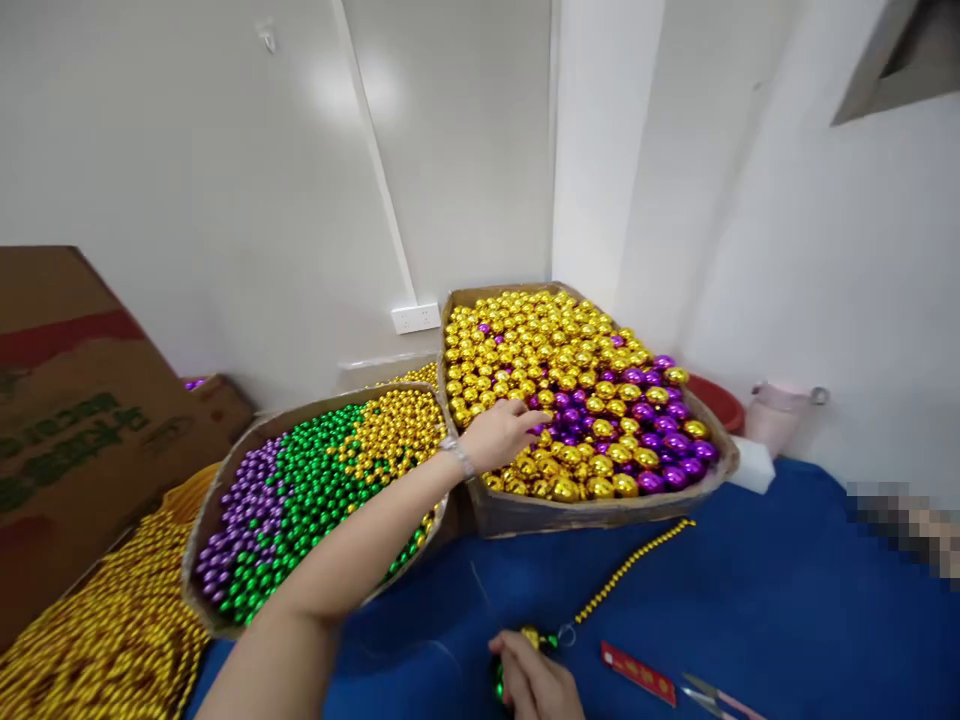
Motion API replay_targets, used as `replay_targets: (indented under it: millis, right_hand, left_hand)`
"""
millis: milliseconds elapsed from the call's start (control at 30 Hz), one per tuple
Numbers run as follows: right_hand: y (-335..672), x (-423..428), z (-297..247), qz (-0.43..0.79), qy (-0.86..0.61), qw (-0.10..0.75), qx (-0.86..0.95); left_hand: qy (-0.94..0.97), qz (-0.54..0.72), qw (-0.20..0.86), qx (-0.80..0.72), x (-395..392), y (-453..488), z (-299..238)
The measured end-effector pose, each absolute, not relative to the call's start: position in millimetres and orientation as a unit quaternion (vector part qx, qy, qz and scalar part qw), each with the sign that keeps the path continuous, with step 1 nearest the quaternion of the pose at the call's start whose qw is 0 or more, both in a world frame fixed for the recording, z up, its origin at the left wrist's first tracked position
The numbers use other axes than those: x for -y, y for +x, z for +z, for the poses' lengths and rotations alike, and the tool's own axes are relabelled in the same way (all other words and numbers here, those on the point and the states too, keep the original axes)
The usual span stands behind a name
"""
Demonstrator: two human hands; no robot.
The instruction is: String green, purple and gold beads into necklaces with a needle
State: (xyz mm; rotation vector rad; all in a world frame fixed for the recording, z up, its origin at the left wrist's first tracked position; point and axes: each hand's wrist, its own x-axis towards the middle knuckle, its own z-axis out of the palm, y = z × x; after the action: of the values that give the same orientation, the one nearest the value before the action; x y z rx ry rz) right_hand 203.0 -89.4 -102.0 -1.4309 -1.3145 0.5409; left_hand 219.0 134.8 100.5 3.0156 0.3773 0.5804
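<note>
My left hand point(501, 438) reaches over the big box point(600, 515) of shiny gold beads point(540, 340) and purple beads point(671, 440). Its fingers are extended and slightly apart, with the tips at a patch of purple beads; no held bead shows. Low in the view, my right hand point(536, 680) is closed around a few large green and gold beads point(498, 680), mostly hidden under the fingers. Beside that hand, a thin clear loop point(567, 635) lies near the end of a strand of small gold beads point(634, 568) on the blue cloth.
A second box point(196, 612) holds smaller purple, green and gold beads. Gold bead strands point(112, 620) are heaped at left beside a cardboard carton point(60, 420). A red packet point(637, 673) and scissors point(716, 697) lie on the blue cloth point(795, 600). Walls stand behind.
</note>
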Motion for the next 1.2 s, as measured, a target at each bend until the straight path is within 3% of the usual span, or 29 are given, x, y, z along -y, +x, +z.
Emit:
replay_targets:
  millis: [167,333,433,500,600,700,767,1000,1200]
  right_hand:
    - [200.4,99.0,-80.4,0.303,-0.566,0.508,0.575]
    - [193.3,96.2,-64.7,0.22,-0.578,0.478,0.624]
    - [191.1,92.4,-61.5,0.183,-0.584,0.451,0.65]
    - [190.6,90.5,-59.7,0.162,-0.583,0.44,0.664]
    - [190.4,89.3,-56.2,0.123,-0.575,0.442,0.677]
    - [189.7,89.7,-53.3,0.095,-0.569,0.446,0.684]
    - [188.8,90.6,-52.8,0.081,-0.564,0.445,0.691]
    - [186.2,95.0,-57.5,0.04,-0.554,0.422,0.716]
    - [184.4,94.0,-60.7,0.006,-0.562,0.407,0.72]
  left_hand:
    - [0.941,0.237,0.031,-0.239,-122.7,74.3,73.8]
    - [0.908,0.221,0.042,-0.353,-113.2,4.4,17.8]
    - [0.88,0.272,0.078,-0.381,-101.3,-5.5,4.6]
    - [0.84,0.34,0.163,-0.391,-89.8,-6.1,5.5]
    - [0.7,0.433,0.411,-0.391,-68.8,-3.3,12.6]
    - [0.501,0.452,0.654,-0.342,-48.4,0.0,17.2]
    - [0.409,0.445,0.733,-0.313,-38.0,1.4,16.8]
    - [0.333,0.454,0.767,-0.306,-22.9,2.6,9.3]
    - [0.429,0.462,0.709,-0.316,-10.0,3.8,2.5]
